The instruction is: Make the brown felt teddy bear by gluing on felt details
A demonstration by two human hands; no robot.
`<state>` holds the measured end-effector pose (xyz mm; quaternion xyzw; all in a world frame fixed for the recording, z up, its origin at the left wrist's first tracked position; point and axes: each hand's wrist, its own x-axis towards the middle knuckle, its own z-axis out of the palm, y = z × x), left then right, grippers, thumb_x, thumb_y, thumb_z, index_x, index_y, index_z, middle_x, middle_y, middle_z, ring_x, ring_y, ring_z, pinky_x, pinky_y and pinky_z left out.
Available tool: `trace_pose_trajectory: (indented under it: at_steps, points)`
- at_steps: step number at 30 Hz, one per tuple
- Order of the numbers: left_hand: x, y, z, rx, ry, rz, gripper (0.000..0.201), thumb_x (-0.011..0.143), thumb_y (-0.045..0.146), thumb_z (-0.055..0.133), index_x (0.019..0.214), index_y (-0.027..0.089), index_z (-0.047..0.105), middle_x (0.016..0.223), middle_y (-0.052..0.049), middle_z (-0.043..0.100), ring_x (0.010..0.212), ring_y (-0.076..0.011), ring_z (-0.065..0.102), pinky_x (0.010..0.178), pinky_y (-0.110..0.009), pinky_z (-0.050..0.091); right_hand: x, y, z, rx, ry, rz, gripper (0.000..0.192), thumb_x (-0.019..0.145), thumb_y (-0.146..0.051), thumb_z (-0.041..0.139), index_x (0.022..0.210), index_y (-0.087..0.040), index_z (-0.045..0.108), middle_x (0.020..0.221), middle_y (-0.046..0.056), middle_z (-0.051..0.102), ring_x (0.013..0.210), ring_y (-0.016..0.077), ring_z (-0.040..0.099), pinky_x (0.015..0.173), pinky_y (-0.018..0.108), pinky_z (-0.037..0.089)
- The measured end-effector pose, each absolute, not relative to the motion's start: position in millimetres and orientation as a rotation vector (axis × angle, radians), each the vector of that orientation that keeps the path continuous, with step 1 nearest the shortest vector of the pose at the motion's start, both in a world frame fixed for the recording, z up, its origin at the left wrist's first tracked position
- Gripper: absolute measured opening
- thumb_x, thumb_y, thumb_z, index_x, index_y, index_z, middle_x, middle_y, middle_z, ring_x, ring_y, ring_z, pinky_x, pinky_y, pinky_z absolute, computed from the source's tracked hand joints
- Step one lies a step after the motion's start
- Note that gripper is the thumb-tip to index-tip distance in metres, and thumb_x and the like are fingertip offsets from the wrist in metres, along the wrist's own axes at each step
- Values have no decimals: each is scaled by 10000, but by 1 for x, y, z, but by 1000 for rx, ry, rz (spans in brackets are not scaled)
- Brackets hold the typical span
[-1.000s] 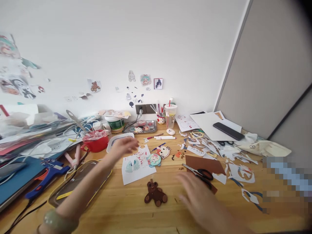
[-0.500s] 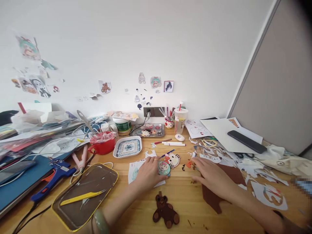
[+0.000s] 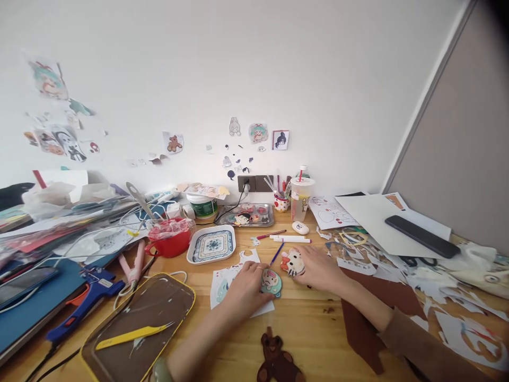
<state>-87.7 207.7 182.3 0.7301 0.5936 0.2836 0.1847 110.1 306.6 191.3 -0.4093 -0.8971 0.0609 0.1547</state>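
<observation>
My left hand [image 3: 247,286] is closed at the edge of a mint-green character cutout [image 3: 271,284] with a pink face, which lies partly on a printed paper sheet [image 3: 221,284]. The fingers of my right hand [image 3: 320,269] are wrapped round a white cat-face cutout [image 3: 293,261] with a reddish bow and black whiskers; its right part is hidden by them. Between the two cutouts a blue pen [image 3: 277,253] points away from me. Nearest to me lies a dark brown bear figure [image 3: 276,358], cut off by the lower edge of the view.
Brown sheet material [image 3: 382,300] lies under my right forearm, beside heaped paper scraps [image 3: 449,284]. At left are a brown tray [image 3: 143,302] with yellow tweezers [image 3: 135,337], a blue glue gun [image 3: 85,300] and a red cup [image 3: 170,241]. A drink cup [image 3: 300,201] stands at the back.
My right hand has moved left from the scraps and closed on the white cat-face cutout, now turned a little. My left hand stays at the mint-green cutout. The view has shifted slightly.
</observation>
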Motion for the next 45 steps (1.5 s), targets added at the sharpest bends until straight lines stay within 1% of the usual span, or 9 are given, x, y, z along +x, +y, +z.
trace_pose_trajectory:
  at_steps: [4,8,12,18,21,23,26,34,45]
  points:
    - [-96,211,193,1942,1630,1005,409,652,338,646,1030,207,561,1128,-85,559,1109,-274,413,938,-404,311,122,306,203,-1223,-2422,169,612,628,-299,625,1176,-116,422,1123,153,508,1055,309,447,864,450,356]
    - [-91,222,205,1722,1580,1218,290,782,331,503,1029,185,541,1073,-104,582,1020,-236,506,887,-400,362,117,297,209,-1183,-2278,280,650,670,-350,579,1240,-178,318,1188,99,482,1102,247,438,884,370,379]
    - [-69,236,210,1563,1376,1325,388,767,302,540,1128,183,461,1021,-91,614,916,-194,569,770,-330,446,104,279,210,-1105,-2167,354,652,665,-346,596,1237,-211,314,1207,79,464,1131,239,410,927,378,348]
    - [-50,243,209,1402,1156,1414,436,710,276,607,1103,161,460,824,-49,643,743,-164,594,688,-298,453,103,270,211,-991,-2046,530,675,628,-305,651,1229,-232,352,1258,74,421,1199,274,322,1007,467,224]
    - [-53,244,212,1357,1111,1411,467,691,278,627,1106,151,455,756,-27,628,674,-139,571,651,-277,438,108,277,207,-974,-1949,770,622,701,-374,593,1236,-214,320,1275,103,423,1161,257,402,944,448,351]
    - [-55,244,214,1352,1088,1397,479,686,271,632,1116,159,453,732,-10,614,637,-121,547,625,-260,423,110,283,203,-962,-1900,982,514,773,-373,503,1219,-184,332,1179,120,521,1002,229,551,790,397,485]
    - [-57,243,215,1373,1070,1376,488,691,258,626,1141,190,450,702,13,595,617,-107,516,596,-239,399,111,287,200,-925,-1858,1254,439,779,-331,501,1167,-155,397,970,90,646,761,200,647,607,339,543]
    - [-62,240,217,1475,1093,1300,419,719,240,592,1126,212,497,817,-21,612,713,-132,520,624,-243,403,110,281,200,-862,-1740,1435,374,728,-321,587,1059,-177,489,892,47,675,736,197,654,645,345,541]
    - [-61,238,220,1546,1143,1274,289,729,267,574,1008,194,573,920,-50,600,809,-166,535,621,-248,435,109,276,200,-809,-1798,1297,291,764,-280,543,1042,-201,510,951,35,664,807,199,645,724,353,540]
